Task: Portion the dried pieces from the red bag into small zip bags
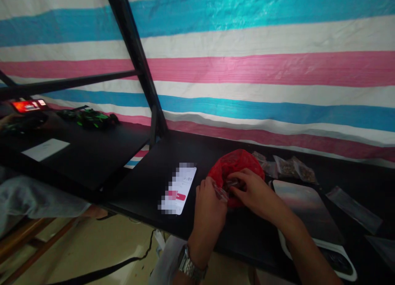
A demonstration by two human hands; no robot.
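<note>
A red plastic bag (236,157) stands with its mouth gaping on the black table (135,194), and small dark brown pieces show inside. At its near left rim, my left hand (211,202) is closed on a small clear plastic bag (221,191). My right hand (254,190) reaches into the red bag's mouth from the right, thumb and fingers bent together over the brown pieces. What exactly lies between those fingertips is too small to make out. Behind the red bag, several clear bags of brown pieces (288,167) lie on the table.
To the right is a white digital scale (311,206), with a flat clear bag (354,209) beyond it. A lit phone (183,190) lies left of my hands. On the neighbouring table sit a green toy car (94,119) and white paper (46,149); another person's leg (37,198) is below.
</note>
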